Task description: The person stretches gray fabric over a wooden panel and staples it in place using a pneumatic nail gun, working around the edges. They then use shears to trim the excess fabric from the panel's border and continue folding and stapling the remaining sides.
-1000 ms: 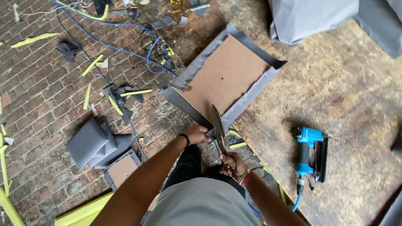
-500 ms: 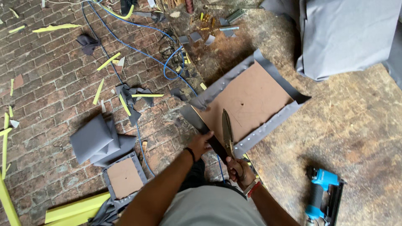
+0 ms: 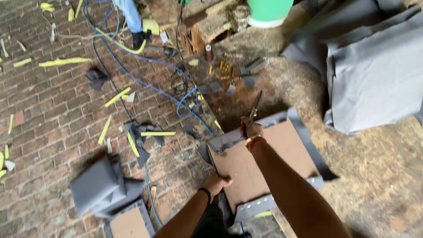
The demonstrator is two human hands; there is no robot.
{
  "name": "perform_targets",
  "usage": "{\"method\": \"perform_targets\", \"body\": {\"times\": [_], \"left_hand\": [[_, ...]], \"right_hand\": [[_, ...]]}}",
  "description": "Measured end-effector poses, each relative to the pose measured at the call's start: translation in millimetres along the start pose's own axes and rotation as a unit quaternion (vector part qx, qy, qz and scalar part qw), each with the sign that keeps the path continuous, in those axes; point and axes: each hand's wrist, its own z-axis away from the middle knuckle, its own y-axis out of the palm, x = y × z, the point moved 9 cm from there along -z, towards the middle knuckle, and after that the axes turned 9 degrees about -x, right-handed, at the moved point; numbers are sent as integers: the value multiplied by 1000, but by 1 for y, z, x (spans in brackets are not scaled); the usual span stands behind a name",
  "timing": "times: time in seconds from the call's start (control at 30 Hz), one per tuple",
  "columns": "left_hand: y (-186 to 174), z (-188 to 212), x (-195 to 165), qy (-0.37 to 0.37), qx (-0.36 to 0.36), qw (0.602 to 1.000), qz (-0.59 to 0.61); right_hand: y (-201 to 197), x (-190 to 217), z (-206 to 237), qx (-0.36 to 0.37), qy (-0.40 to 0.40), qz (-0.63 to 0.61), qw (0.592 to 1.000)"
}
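Right hand (image 3: 251, 129) risen, gripping one scissors (image 3: 255, 105) | left hand (image 3: 217, 183) gripping one board (image 3: 260, 163) edge

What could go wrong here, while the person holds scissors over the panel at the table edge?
1. The right hand holds scissors with the points up and away; a slip could cut the grey fabric or a finger.
2. The left hand grips the panel at the table's edge, so it might tip off.
3. The blue hose on the brick floor could trip someone.
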Motion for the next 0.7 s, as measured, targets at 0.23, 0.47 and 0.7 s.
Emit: {"method": "perform_targets", "body": {"times": [0.23,0.47,0.7], "left_hand": [[-63,-34,-64,25,68,990,-120],[-60,-2,-175,254,91,962,-49],[-29,86,-349,353,-31,916,-187]], "right_hand": [[6,47,-52,-253,-76,145,953],[-38,120,-16,-248,-259,77,930],[-102,130,149,-118,-184,-23,976]]}}
